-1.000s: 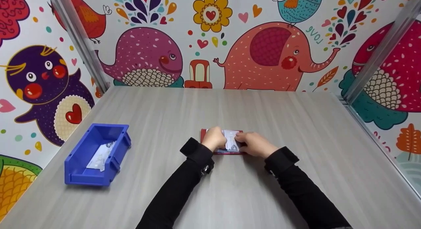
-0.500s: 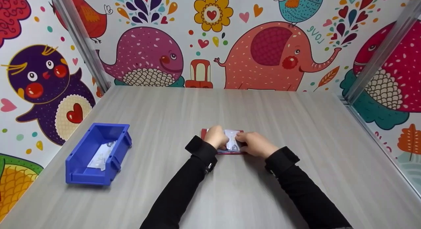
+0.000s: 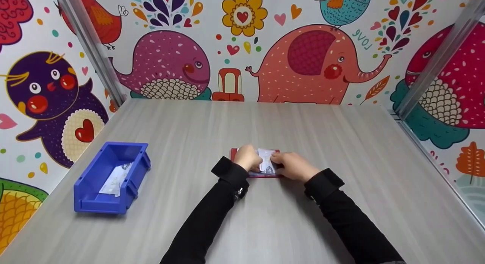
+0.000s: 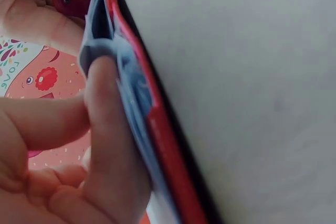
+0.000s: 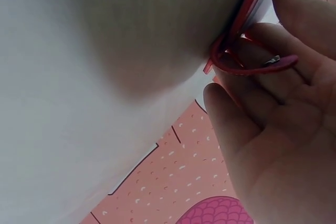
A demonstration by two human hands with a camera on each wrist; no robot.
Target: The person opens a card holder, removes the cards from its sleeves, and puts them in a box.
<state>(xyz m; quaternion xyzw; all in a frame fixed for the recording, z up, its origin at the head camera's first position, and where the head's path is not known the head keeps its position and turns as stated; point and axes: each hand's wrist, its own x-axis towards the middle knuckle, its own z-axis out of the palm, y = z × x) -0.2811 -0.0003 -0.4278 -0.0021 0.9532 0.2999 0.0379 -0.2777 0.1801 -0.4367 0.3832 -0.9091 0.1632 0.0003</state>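
Note:
A red card holder (image 3: 233, 155) lies spread on the table between both hands, its pale plastic sleeves facing up. On its right half shows a white card (image 3: 267, 160) with a grey print. My left hand (image 3: 248, 158) pinches a sleeve (image 4: 97, 48); in the left wrist view one fingertip (image 4: 102, 74) sits at its gaping mouth. My right hand (image 3: 297, 166) grips the holder's right edge, thumb on top. A red strap (image 5: 252, 71) with a metal snap curls out beside its fingers in the right wrist view.
To the left stands a blue plastic bin (image 3: 102, 206) with at least one white printed card (image 3: 115, 180) inside. The wood-grain table (image 3: 310, 124) ends at a cartoon-patterned wall (image 3: 235, 29) and metal posts (image 3: 432, 63).
My left hand and forearm have shifted slightly to the right along the card holder. The right hand keeps its grip in the same place, and the bin has not moved.

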